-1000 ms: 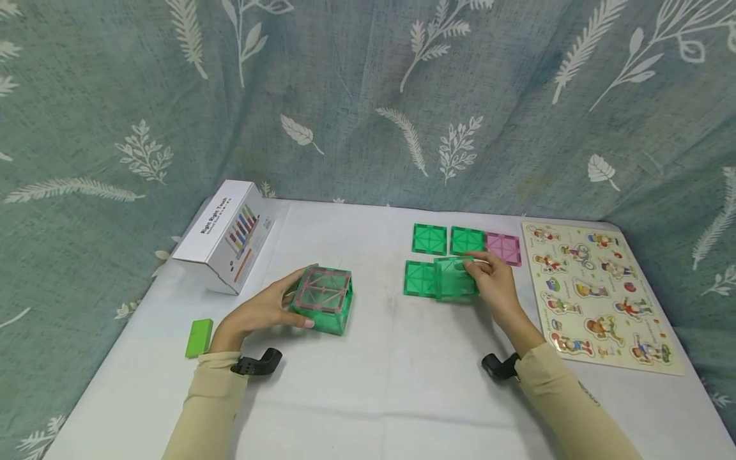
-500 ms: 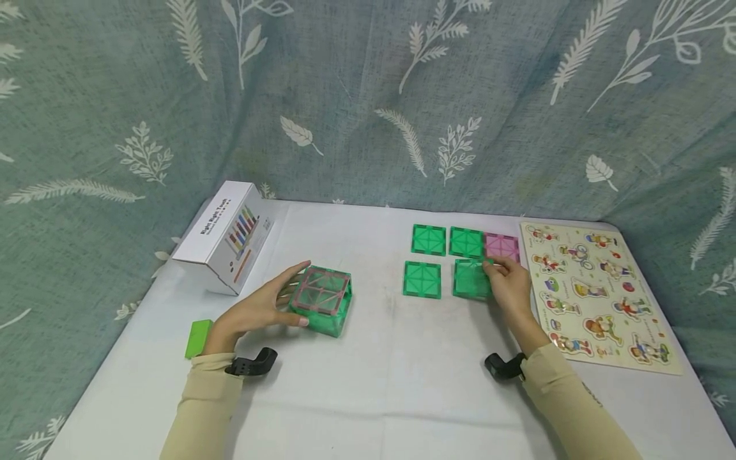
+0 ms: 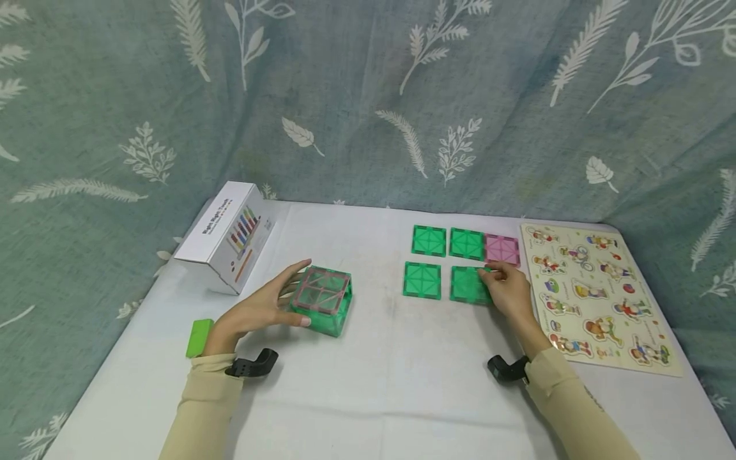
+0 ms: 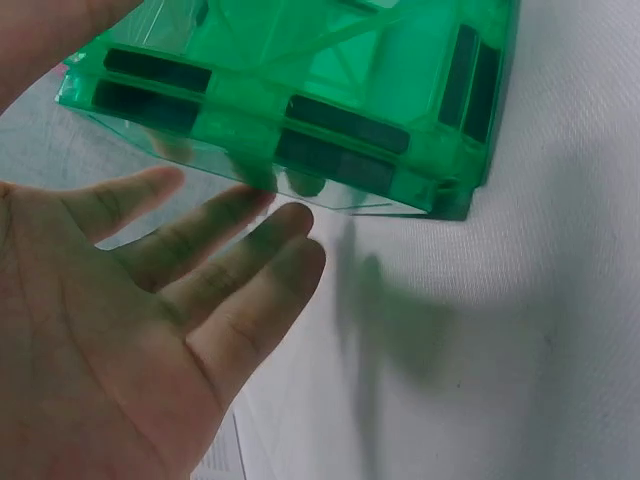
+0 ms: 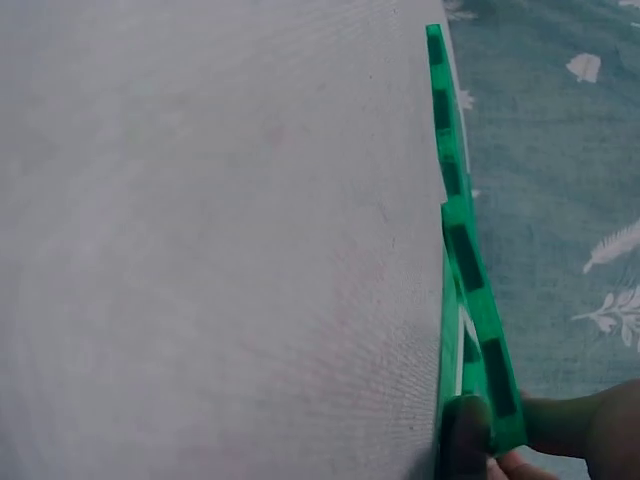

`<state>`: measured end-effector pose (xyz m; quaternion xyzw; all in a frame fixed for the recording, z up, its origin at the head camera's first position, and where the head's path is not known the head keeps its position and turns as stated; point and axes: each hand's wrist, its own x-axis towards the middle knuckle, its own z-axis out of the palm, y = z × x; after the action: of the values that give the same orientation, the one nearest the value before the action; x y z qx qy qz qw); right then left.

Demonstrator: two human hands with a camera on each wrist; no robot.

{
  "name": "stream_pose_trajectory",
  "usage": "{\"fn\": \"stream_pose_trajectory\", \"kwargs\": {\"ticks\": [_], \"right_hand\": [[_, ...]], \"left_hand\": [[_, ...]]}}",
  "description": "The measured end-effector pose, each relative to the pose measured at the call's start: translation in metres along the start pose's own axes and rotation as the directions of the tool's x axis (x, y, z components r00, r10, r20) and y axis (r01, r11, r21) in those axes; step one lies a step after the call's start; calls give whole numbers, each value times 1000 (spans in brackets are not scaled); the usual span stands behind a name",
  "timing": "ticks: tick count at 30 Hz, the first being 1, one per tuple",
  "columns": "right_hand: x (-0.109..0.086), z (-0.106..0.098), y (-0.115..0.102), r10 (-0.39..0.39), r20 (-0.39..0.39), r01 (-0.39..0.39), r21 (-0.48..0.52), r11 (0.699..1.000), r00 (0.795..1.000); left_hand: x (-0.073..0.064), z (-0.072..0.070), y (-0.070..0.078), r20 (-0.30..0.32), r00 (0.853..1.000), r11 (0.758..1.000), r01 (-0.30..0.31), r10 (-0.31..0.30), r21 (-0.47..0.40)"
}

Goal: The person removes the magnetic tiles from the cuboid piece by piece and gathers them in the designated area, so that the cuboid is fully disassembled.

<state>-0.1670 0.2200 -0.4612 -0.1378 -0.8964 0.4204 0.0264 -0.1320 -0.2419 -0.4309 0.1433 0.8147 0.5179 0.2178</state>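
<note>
My left hand (image 3: 259, 313) is around the left side of a box (image 3: 322, 300) built of clear green magnetic tiles with a pink-framed tile on top. Its thumb is at the front and the fingers behind; in the left wrist view those fingers (image 4: 255, 300) lie spread and nearly straight beside the green wall (image 4: 300, 100). With thumb and fingers, my right hand (image 3: 508, 291) pinches the right edge of a green square magnetic tile (image 3: 467, 285). That tile (image 5: 470, 270) slants in the right wrist view, with more green tile edges (image 5: 441, 100) behind it.
Left of the pinched tile lies a green tile (image 3: 422, 280). Behind are two more green tiles (image 3: 429, 241) and a pink tile (image 3: 502, 249). A picture puzzle board (image 3: 600, 297) lies at right. A white box (image 3: 227, 236) and a light green block (image 3: 199, 338) stand left.
My right hand has carried the green tile right, off the neighbouring tile it overlapped, then slightly toward me. My left hand's fingers have loosened a little; the tile box has hardly moved.
</note>
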Motion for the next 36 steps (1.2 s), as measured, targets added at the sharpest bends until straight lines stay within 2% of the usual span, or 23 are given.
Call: {"fn": "stream_pose_trajectory", "kwargs": {"ticks": [8, 16, 21, 28, 36], "right_hand": [[-4, 0, -3, -13, 54, 13, 0, 1000, 998], [-6, 4, -3, -65, 17, 65, -7, 998, 998], [-7, 5, -4, -72, 10, 72, -32, 997, 997], [-8, 4, -5, -64, 7, 64, -46, 997, 998], [-8, 4, -1, -74, -4, 74, -53, 996, 997]], "left_hand": [[1, 3, 1, 3, 1000, 999, 10, -10, -44], [0, 5, 2, -47, 998, 997, 40, -42, -60], [0, 6, 1, -61, 997, 998, 44, -46, -37], [2, 4, -2, -49, 998, 1000, 28, -28, -2], [5, 4, -4, -20, 1000, 999, -8, 7, -34]]}}
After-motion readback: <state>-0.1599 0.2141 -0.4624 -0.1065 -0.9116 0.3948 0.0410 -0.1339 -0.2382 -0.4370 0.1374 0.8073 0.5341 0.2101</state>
